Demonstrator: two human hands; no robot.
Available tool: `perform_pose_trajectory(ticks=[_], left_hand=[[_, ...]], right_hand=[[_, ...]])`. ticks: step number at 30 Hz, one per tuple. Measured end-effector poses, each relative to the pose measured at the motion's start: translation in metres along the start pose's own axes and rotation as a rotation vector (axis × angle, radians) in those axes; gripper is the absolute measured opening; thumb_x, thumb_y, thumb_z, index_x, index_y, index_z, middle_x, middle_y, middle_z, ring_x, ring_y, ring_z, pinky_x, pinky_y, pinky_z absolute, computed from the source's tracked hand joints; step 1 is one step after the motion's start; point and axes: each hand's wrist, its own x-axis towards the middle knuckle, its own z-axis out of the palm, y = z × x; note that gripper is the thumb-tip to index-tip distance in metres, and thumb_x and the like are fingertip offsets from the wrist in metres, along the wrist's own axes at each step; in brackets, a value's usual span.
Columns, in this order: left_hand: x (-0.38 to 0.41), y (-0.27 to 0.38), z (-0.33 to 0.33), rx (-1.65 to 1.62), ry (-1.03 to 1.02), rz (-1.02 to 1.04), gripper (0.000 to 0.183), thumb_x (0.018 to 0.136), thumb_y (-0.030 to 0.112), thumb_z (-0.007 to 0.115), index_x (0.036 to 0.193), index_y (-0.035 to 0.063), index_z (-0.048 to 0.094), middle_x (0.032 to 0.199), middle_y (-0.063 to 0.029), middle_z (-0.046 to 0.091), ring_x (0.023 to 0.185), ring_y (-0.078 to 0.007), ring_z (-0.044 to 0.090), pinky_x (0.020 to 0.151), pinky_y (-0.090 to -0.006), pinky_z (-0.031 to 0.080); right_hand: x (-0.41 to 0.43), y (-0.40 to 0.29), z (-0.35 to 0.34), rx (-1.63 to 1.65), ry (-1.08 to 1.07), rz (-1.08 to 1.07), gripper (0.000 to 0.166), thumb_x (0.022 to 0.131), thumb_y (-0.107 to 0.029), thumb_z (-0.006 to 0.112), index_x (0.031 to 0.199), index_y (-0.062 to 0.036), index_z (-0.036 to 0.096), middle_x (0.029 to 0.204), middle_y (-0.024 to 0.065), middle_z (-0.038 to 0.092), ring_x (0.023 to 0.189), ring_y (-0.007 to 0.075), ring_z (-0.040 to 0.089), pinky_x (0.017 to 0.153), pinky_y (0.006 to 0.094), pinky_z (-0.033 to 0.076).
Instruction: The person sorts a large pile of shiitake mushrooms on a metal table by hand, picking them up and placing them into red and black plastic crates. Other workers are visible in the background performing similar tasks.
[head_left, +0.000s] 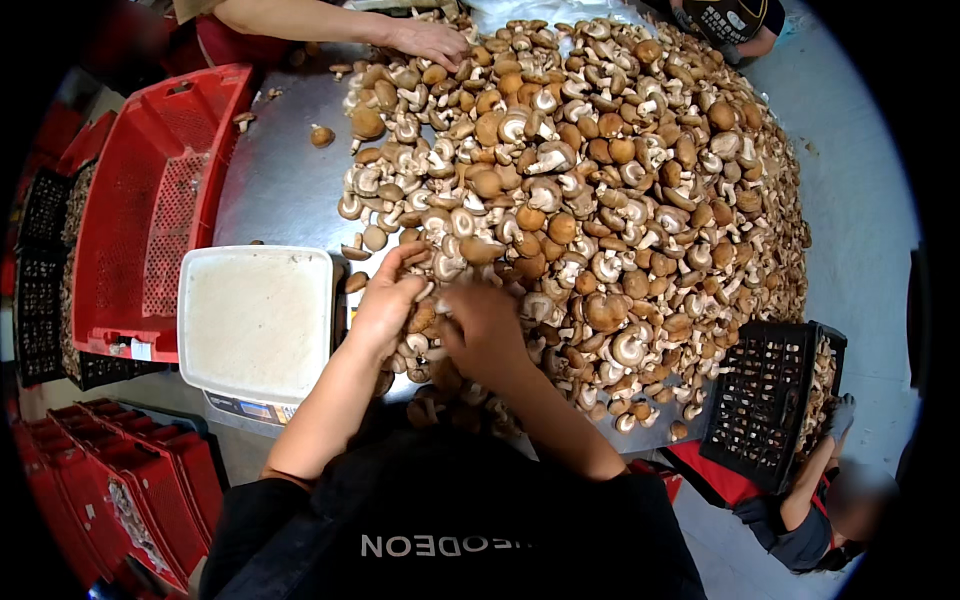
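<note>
A big heap of shiitake mushrooms (600, 225) covers much of the metal table (281, 180). My left hand (390, 300) is at the heap's near left edge, thumb and fingers around a mushroom whose pale stem shows near the thumb. Close beside it on the right, my right hand (480, 326) is blurred, fingers bent down over the mushrooms; what it holds, if anything, is hidden. Left of my left hand stands a weighing scale (255, 405) bearing a white plastic tray (256, 322) with nothing on it.
An open red plastic crate (120, 225) stands behind the scale. More red crates (135, 487) are stacked lower left. At right, a person (802, 517) holds a black crate (757, 397) of mushrooms. Another person's hand (431, 41) touches the heap's far side; a further person (727, 30) is at far right.
</note>
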Motion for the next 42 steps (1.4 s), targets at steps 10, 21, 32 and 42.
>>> perform_pose_trajectory(ticks=[10, 21, 32, 42], left_hand=[[-0.007, -0.034, 0.005, 1.270, 0.103, 0.686, 0.036, 0.070, 0.006, 0.067, 0.105, 0.0070, 0.060, 0.109, -0.0123, 0.056, 0.102, -0.0332, 0.050, 0.087, -0.0401, 0.040], [-0.036, -0.024, 0.007, -0.049, -0.227, -0.128, 0.035, 0.088, 0.009, 0.058, 0.121, 0.0008, 0.048, 0.098, -0.0064, 0.061, 0.081, -0.0124, 0.058, 0.069, -0.0252, 0.048], [-0.032, -0.021, -0.004, -0.714, -0.574, -0.343, 0.019, 0.093, 0.026, 0.048, 0.091, 0.0093, 0.058, 0.074, -0.0034, 0.054, 0.070, -0.0153, 0.048, 0.058, -0.0262, 0.037], [-0.027, -0.034, 0.007, -0.531, -0.554, -0.372, 0.022, 0.092, 0.026, 0.051, 0.083, 0.0067, 0.057, 0.088, -0.0052, 0.054, 0.080, -0.0169, 0.051, 0.063, -0.0275, 0.043]], right_hand=[[0.046, 0.084, -0.025, -0.527, 0.096, 0.230, 0.027, 0.074, -0.023, 0.070, 0.094, -0.0072, 0.062, 0.086, 0.0139, 0.057, 0.079, 0.0325, 0.060, 0.067, 0.0414, 0.049], [-0.002, 0.013, -0.051, 0.111, -0.162, -0.040, 0.034, 0.072, -0.005, 0.063, 0.106, -0.0029, 0.062, 0.099, 0.0157, 0.062, 0.096, 0.0334, 0.059, 0.083, 0.0397, 0.049], [0.061, 0.088, -0.045, -0.906, -0.332, 0.220, 0.016, 0.080, -0.009, 0.052, 0.093, -0.0042, 0.060, 0.075, 0.0101, 0.068, 0.072, 0.0263, 0.068, 0.056, 0.0358, 0.051], [0.066, 0.087, -0.041, -0.672, 0.068, 0.220, 0.049, 0.079, -0.015, 0.060, 0.126, -0.0139, 0.049, 0.106, 0.0170, 0.058, 0.084, 0.0335, 0.062, 0.069, 0.0414, 0.051]])
